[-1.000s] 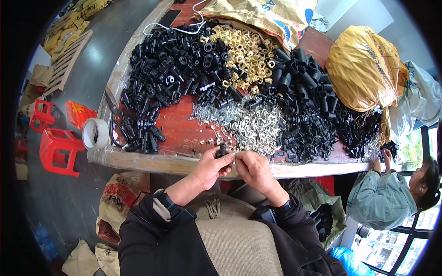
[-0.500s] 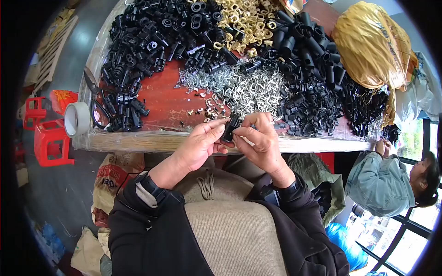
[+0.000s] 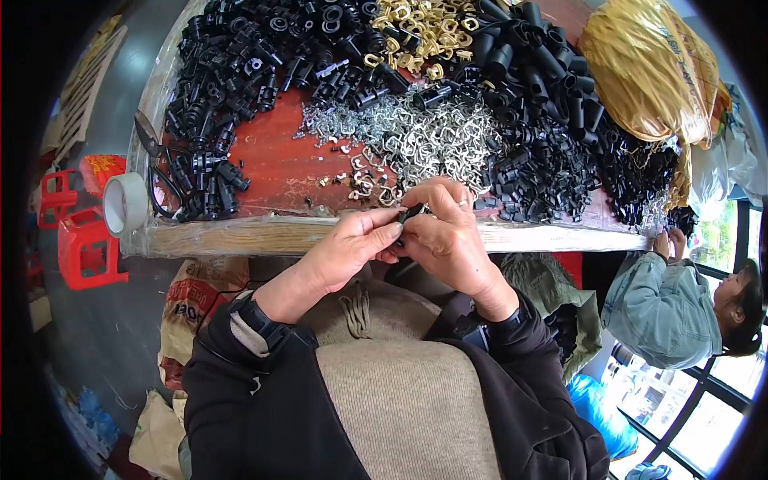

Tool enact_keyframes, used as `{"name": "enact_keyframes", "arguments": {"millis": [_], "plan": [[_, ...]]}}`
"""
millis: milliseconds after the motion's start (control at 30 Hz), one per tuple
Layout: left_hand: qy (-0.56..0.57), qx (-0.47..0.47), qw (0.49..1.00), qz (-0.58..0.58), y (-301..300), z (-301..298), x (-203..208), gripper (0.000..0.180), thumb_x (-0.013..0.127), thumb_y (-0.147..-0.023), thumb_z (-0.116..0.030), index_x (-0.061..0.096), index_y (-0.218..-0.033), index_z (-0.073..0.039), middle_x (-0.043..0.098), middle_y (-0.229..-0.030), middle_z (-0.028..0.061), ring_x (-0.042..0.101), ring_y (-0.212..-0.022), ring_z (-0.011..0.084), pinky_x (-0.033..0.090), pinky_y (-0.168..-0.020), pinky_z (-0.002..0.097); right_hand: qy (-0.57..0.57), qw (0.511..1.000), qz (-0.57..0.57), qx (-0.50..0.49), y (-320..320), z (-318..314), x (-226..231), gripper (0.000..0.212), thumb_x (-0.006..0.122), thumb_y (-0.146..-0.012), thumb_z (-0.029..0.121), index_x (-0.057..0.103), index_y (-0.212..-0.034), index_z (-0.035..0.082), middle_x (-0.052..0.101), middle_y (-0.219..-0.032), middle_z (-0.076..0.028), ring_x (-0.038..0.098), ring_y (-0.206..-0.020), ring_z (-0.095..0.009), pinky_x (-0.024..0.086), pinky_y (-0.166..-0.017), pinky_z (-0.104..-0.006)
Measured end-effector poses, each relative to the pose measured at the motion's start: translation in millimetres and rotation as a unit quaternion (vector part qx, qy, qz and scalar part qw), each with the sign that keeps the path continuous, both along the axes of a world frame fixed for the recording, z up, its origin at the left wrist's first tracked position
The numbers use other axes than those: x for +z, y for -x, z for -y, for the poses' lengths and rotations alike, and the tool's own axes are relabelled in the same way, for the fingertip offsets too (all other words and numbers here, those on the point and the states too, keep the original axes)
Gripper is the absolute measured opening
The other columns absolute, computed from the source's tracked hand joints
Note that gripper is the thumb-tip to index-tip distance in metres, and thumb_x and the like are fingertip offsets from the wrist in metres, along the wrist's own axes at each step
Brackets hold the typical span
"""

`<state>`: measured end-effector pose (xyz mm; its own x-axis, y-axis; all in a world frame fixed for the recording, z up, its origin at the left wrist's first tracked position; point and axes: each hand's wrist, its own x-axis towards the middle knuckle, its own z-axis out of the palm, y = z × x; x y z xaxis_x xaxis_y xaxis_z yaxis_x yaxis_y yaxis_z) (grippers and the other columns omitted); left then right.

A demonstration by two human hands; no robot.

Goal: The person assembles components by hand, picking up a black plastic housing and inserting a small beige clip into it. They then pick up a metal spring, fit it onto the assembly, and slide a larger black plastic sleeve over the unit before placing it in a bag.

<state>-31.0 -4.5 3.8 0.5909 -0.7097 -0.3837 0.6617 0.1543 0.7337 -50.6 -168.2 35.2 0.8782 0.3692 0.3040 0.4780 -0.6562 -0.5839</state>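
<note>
A small black plastic part (image 3: 412, 213) is pinched between my two hands just above the table's front edge. My left hand (image 3: 357, 248) grips it from the left with thumb and fingertips. From the right, my right hand (image 3: 445, 232) closes its fingers on the same part and covers much of it. Just beyond my hands lies a heap of silvery metal clips (image 3: 436, 148), with a few loose ones (image 3: 370, 180) scattered to its left. Small clear pieces (image 3: 340, 122) spread beside that heap.
Black fittings (image 3: 240, 68) pile up far left, near scissors (image 3: 152, 152) and a tape roll (image 3: 126, 204). Gold rings (image 3: 424, 36), black tubes (image 3: 532, 64) and small black parts (image 3: 532, 180) lie beyond and right. A yellow sack (image 3: 644, 72) stands far right. A co-worker (image 3: 668, 308) sits at right.
My right fingers have shifted up and over the black part, which is now more covered and turned. The view has moved slightly.
</note>
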Motion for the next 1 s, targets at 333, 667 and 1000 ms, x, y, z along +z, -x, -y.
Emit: {"name": "enact_keyframes", "arguments": {"millis": [333, 667, 1000], "plan": [[0.007, -0.048, 0.999, -0.010, 13.6, -6.4, 3.8, 0.030, 0.046, -0.085, -0.018, 0.046, -0.109, 0.000, 0.054, -0.090, 0.0028, 0.052, -0.076, 0.0078, 0.043, -0.068, 0.0215, -0.017, 0.999, -0.031, 0.005, 15.7, -2.2, 6.8, 0.014, 0.063, -0.054, 0.003, 0.054, -0.065, 0.006, 0.049, -0.086, -0.004, 0.044, -0.086, -0.023, 0.033, -0.073, -0.0331], [0.063, 0.122, 0.989, -0.063, -20.1, -23.6, 2.3, 0.026, 0.048, -0.083, -0.013, 0.047, -0.106, 0.000, 0.056, -0.096, 0.0114, 0.056, -0.078, 0.0136, 0.047, -0.068, 0.0219, 0.165, 0.975, 0.029, -0.144, -20.2, 17.1, -30.4, 0.011, 0.059, -0.067, 0.011, 0.054, -0.076, 0.008, 0.048, -0.075, -0.007, 0.047, -0.072, -0.025, 0.037, -0.064, -0.0327], [0.084, 0.137, 0.982, -0.098, -20.9, -20.7, -7.8, 0.024, 0.049, -0.082, -0.011, 0.048, -0.103, 0.000, 0.057, -0.093, 0.0110, 0.057, -0.078, 0.0156, 0.048, -0.068, 0.0231, 0.175, 0.974, 0.043, -0.135, -29.6, 18.6, -47.1, 0.007, 0.054, -0.073, 0.011, 0.048, -0.072, 0.006, 0.046, -0.068, -0.008, 0.048, -0.062, -0.025, 0.036, -0.057, -0.0340]]}}
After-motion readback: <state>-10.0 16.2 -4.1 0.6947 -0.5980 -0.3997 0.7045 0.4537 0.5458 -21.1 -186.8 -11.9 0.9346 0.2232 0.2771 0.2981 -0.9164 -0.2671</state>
